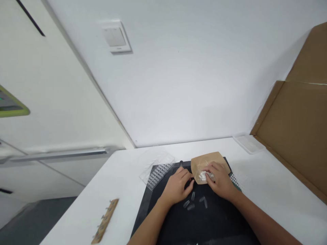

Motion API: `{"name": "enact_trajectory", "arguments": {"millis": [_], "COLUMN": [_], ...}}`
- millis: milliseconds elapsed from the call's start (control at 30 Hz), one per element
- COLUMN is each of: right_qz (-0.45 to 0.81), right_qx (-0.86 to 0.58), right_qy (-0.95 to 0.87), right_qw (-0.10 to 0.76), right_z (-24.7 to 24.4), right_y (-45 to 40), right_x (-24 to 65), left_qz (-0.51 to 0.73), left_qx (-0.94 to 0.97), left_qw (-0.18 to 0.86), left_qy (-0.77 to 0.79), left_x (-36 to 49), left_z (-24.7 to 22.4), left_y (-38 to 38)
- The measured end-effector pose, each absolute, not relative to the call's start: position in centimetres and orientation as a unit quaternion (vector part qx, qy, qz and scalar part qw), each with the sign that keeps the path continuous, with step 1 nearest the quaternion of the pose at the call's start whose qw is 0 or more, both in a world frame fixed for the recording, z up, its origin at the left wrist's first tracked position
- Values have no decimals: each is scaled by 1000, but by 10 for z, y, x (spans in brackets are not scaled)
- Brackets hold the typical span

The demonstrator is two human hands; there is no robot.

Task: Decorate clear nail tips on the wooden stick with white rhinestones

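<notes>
A brown paper tray (pixel 209 158) stands at the back of a black mat (pixel 201 224), with small white pieces (pixel 202 176) in it. My right hand (pixel 220 179) reaches into the tray, thumb and fingers closed among these pieces; exactly what is pinched is partly hidden. At the tray's left edge, my left hand (pixel 178 185) has its fingers bent and its fingertips against the rim. Several clear false nail tips (pixel 191 206) lie loose on the mat in front of the hands. Left of them is a clear case with rows of nail tips (pixel 159 173).
A wooden strip with several small metal pegs (pixel 105 221) lies on the white table (pixel 84 207) at left. A clear shallow container (pixel 249 144) sits at the back right, beside an upright cardboard sheet (pixel 298 126). A sheet of white dots (pixel 235 179) is partly under my right arm.
</notes>
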State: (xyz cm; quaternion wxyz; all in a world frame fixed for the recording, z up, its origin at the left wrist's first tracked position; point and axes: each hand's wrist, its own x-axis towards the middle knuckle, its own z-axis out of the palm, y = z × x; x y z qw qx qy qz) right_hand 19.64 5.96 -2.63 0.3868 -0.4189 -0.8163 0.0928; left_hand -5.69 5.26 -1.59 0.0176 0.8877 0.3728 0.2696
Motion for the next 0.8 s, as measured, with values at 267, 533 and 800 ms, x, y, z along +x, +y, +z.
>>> {"name": "enact_trajectory", "arguments": {"millis": [267, 533, 800], "right_qz": [87, 104, 89], "right_qx": [-382, -367, -358], "right_qy": [-872, -872, -878], "right_qw": [293, 307, 307], "right_z": [-20, -22, -24], "right_y": [47, 45, 47], "right_x": [188, 186, 185], "left_qz": [263, 274, 245], "left_qx": [890, 889, 885], "left_qw": [48, 51, 20], "left_qy": [369, 364, 396], "left_x": [-55, -53, -47], "left_z": [-14, -19, -18], "left_y": [49, 51, 48]}}
